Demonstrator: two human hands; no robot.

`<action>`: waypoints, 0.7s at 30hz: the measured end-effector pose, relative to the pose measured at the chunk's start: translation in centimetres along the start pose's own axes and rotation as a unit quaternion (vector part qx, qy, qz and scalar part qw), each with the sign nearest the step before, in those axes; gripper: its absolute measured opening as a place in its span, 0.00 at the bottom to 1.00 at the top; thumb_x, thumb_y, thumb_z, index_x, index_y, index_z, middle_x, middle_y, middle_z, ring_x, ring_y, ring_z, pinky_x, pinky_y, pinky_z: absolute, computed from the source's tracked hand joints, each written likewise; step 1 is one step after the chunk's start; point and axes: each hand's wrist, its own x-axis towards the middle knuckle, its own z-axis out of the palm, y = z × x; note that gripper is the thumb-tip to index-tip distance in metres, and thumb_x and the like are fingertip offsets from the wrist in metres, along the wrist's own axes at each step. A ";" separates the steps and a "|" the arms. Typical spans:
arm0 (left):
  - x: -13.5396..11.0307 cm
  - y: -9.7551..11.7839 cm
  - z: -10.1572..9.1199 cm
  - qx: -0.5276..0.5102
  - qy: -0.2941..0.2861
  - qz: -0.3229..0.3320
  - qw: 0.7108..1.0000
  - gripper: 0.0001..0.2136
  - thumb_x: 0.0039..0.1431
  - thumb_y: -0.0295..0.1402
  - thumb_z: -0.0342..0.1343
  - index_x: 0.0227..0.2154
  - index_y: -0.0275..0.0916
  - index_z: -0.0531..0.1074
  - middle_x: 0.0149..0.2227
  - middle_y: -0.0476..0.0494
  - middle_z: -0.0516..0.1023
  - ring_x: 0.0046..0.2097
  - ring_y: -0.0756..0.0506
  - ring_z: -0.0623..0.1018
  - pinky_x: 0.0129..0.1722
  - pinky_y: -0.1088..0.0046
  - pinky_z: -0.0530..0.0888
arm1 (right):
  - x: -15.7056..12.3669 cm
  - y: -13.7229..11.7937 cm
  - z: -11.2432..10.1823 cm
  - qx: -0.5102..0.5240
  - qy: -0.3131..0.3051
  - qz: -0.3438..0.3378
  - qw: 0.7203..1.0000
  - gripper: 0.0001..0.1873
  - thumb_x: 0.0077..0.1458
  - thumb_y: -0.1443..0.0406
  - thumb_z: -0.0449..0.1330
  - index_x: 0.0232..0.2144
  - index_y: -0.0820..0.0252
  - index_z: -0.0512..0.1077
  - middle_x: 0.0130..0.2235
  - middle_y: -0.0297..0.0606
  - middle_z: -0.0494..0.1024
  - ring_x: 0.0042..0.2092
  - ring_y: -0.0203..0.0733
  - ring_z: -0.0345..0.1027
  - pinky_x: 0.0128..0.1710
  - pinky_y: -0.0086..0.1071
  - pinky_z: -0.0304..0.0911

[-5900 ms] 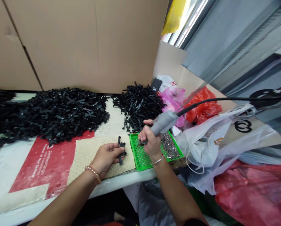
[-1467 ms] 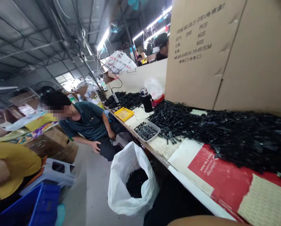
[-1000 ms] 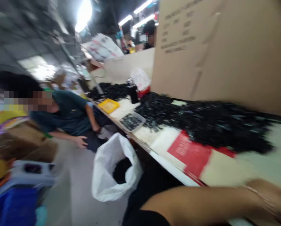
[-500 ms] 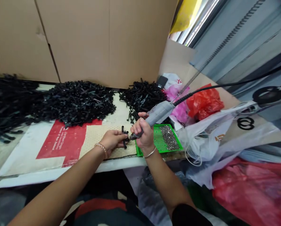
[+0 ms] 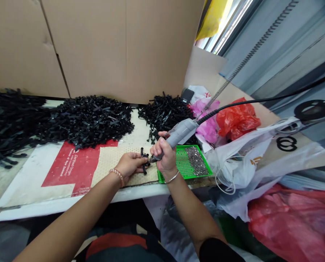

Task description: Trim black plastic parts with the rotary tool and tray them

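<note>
My left hand [image 5: 129, 165] pinches a small black plastic part [image 5: 144, 169] with a long bar and short side pieces, over a cream textured mat [image 5: 105, 165]. Wrapped around a grey electric screwdriver [image 5: 183, 131] is my right hand [image 5: 165, 154]. The screwdriver tilts down to the left, and its tip meets or nearly meets the side of the black part; exact contact is too small to tell. Just right of that hand lies a green perforated tray [image 5: 182, 162] with many small metal screws [image 5: 197, 160] heaped at its right side.
Piles of black parts [image 5: 91, 118] line the back against a cardboard wall [image 5: 97, 47]. A coiled spring [image 5: 241, 65] and a black cable [image 5: 249, 99] run from the screwdriver to the upper right. Plastic bags, including a red one [image 5: 237, 118], crowd the right side.
Both hands, the black part and the screwdriver keep almost the same positions. The view has shifted very slightly.
</note>
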 end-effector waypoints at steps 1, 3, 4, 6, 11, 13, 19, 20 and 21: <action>0.0 0.0 0.0 -0.001 0.000 0.001 1.000 0.05 0.43 0.23 0.66 0.22 0.31 0.74 0.23 0.45 0.77 0.24 0.52 0.75 0.21 0.82 0.73 | 0.0 0.0 0.0 -0.001 0.000 -0.002 1.000 0.17 0.46 0.57 0.63 0.36 0.57 0.65 0.15 0.19 0.56 0.16 0.29 0.48 0.19 0.25 0.54; 0.0 0.0 0.0 -0.004 -0.002 0.006 1.000 0.06 0.42 0.24 0.67 0.22 0.31 0.74 0.23 0.45 0.77 0.25 0.51 0.75 0.22 0.82 0.73 | -0.1 0.1 -0.1 0.000 0.002 -0.006 1.000 0.16 0.46 0.58 0.63 0.36 0.57 0.65 0.15 0.19 0.56 0.16 0.29 0.49 0.19 0.25 0.54; 0.0 0.0 0.0 -0.005 -0.001 0.007 1.000 0.06 0.42 0.24 0.67 0.22 0.31 0.74 0.23 0.45 0.77 0.25 0.51 0.75 0.22 0.81 0.73 | -0.1 0.1 -0.2 0.001 0.002 -0.007 1.000 0.16 0.46 0.58 0.63 0.36 0.57 0.65 0.15 0.19 0.56 0.16 0.29 0.49 0.20 0.25 0.55; -0.1 0.1 0.0 -0.005 0.001 0.008 1.000 0.07 0.41 0.25 0.67 0.22 0.31 0.74 0.23 0.45 0.77 0.25 0.51 0.76 0.22 0.81 0.73 | -0.1 0.1 -0.2 0.003 0.002 -0.009 1.000 0.15 0.47 0.58 0.63 0.36 0.57 0.65 0.15 0.19 0.56 0.16 0.29 0.48 0.20 0.25 0.55; -0.2 0.1 0.1 0.003 -0.003 0.003 1.000 0.10 0.39 0.27 0.70 0.22 0.31 0.74 0.22 0.45 0.77 0.25 0.51 0.76 0.23 0.80 0.74 | -0.1 0.2 -0.1 -0.003 -0.002 -0.013 1.000 0.15 0.47 0.58 0.62 0.36 0.56 0.64 0.15 0.19 0.55 0.17 0.30 0.48 0.20 0.25 0.55; -0.2 0.1 0.1 0.007 -0.005 0.006 1.000 0.10 0.39 0.29 0.70 0.22 0.32 0.74 0.22 0.46 0.76 0.25 0.51 0.76 0.24 0.80 0.74 | 0.0 0.2 -0.1 0.000 -0.003 -0.015 1.000 0.15 0.48 0.58 0.62 0.36 0.56 0.65 0.15 0.19 0.55 0.17 0.30 0.48 0.20 0.25 0.55; -0.2 0.2 0.1 0.013 -0.004 0.006 1.000 0.10 0.40 0.29 0.69 0.22 0.31 0.73 0.22 0.46 0.76 0.25 0.51 0.76 0.23 0.80 0.73 | 0.0 0.5 -0.4 0.014 -0.011 -0.020 1.000 0.14 0.49 0.60 0.62 0.37 0.58 0.65 0.15 0.20 0.57 0.17 0.29 0.49 0.20 0.24 0.56; -0.2 0.2 0.2 0.013 -0.004 0.006 1.000 0.10 0.40 0.29 0.69 0.23 0.31 0.73 0.22 0.46 0.76 0.25 0.51 0.76 0.23 0.80 0.73 | 0.0 0.4 -0.4 0.012 -0.013 -0.021 1.000 0.14 0.49 0.60 0.62 0.37 0.58 0.65 0.15 0.20 0.57 0.17 0.29 0.49 0.20 0.24 0.57; -0.2 0.2 0.2 0.013 -0.004 0.006 1.000 0.10 0.40 0.28 0.69 0.23 0.31 0.73 0.23 0.46 0.76 0.25 0.51 0.76 0.23 0.80 0.73 | -0.1 0.4 -0.4 0.010 -0.014 -0.023 1.000 0.14 0.49 0.60 0.62 0.37 0.58 0.65 0.15 0.20 0.57 0.17 0.29 0.49 0.20 0.24 0.56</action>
